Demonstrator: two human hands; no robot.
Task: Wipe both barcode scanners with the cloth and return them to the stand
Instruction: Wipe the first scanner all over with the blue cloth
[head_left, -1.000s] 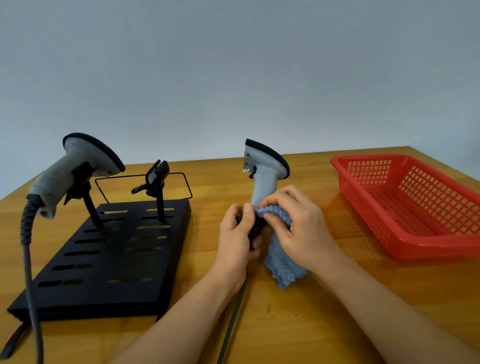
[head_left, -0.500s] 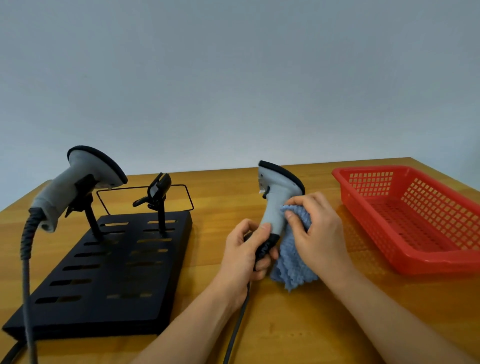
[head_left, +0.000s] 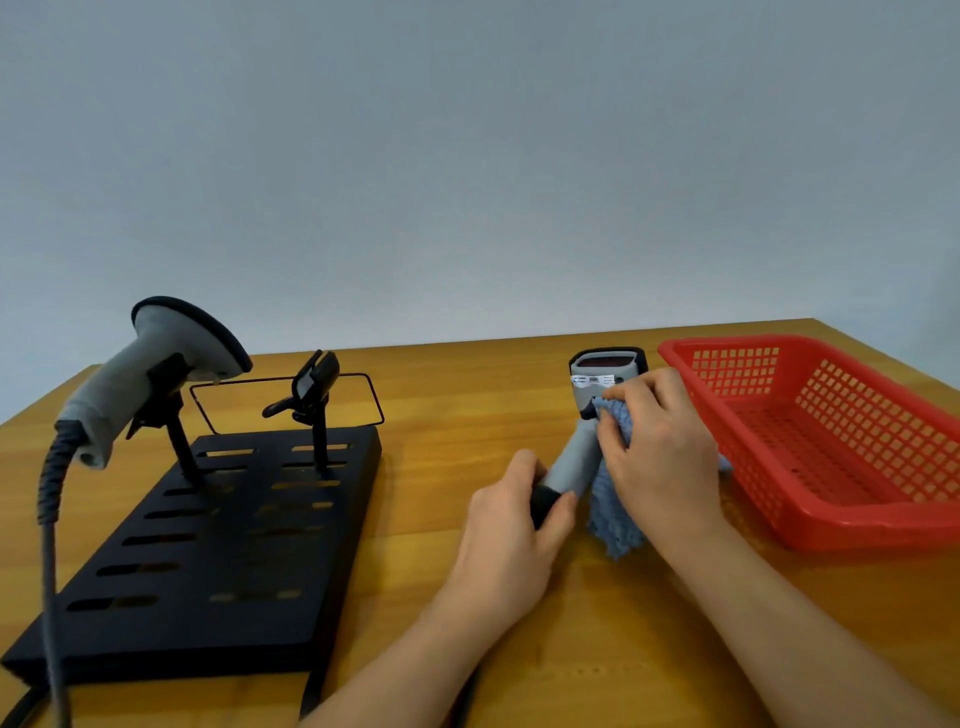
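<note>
Wooden table (head_left: 467, 384); grey scanner (head_left: 582, 452), blue cloth (head_left: 613, 519)

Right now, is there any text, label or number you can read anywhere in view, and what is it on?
White sticker with a small barcode, on the head of the scanner held by the left hand: too small and blurred to read.
Docked scanner, stand, red basket, cloth: no text visible.

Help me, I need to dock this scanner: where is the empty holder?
In the head view, the empty holder stands at the stand's far right, beside the docked scanner.
</note>
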